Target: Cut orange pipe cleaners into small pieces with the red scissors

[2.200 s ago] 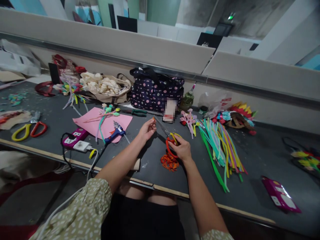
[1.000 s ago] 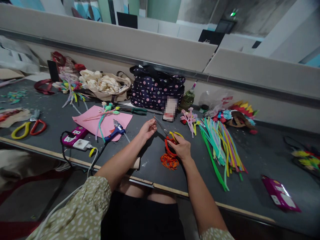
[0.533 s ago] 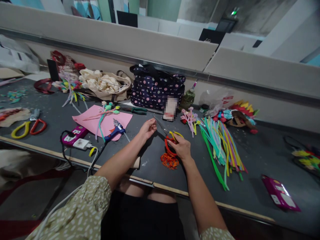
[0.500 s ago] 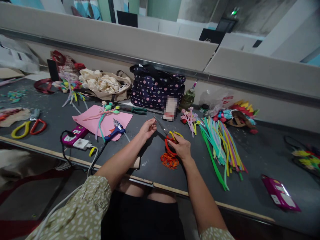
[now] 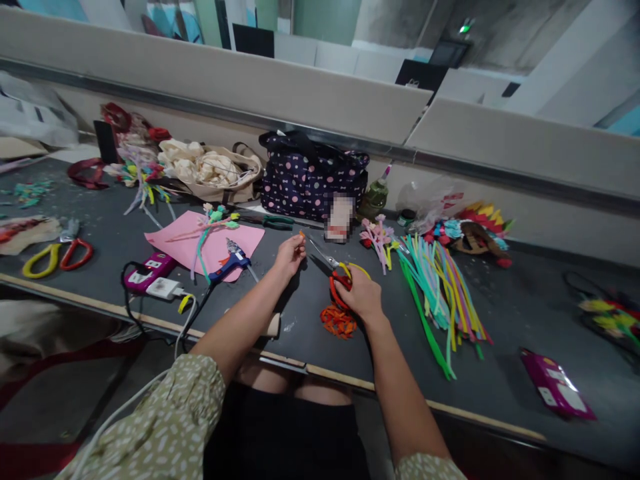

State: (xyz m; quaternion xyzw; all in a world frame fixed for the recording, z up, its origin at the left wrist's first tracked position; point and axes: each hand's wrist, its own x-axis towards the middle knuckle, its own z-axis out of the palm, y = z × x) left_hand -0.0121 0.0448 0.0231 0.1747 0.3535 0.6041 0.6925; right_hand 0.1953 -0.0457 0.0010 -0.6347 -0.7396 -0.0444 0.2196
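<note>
My right hand point(image 5: 361, 291) is closed around the handles of a pair of scissors point(image 5: 327, 259), one handle yellow and one red-orange. Their blades point up and left, slightly parted, toward my left hand point(image 5: 291, 255). The fingers of that hand are pinched together on a small orange piece point(image 5: 302, 233) that pokes out above the fingertips, just left of the blade tips. Below the scissors, a pile of orange cut pieces point(image 5: 339, 322) lies on the dark table.
Pipe cleaners point(image 5: 445, 287) lie bunched at right, near a purple power strip point(image 5: 557, 383). To the left, a blue glue gun point(image 5: 230, 261) rests on pink paper point(image 5: 170, 230), with more scissors point(image 5: 60, 257) beyond. A polka-dot bag point(image 5: 313, 177) stands behind.
My left hand has shifted slightly left, away from the blades, and the orange piece now shows at its fingertips. The scissor blades have parted a little.
</note>
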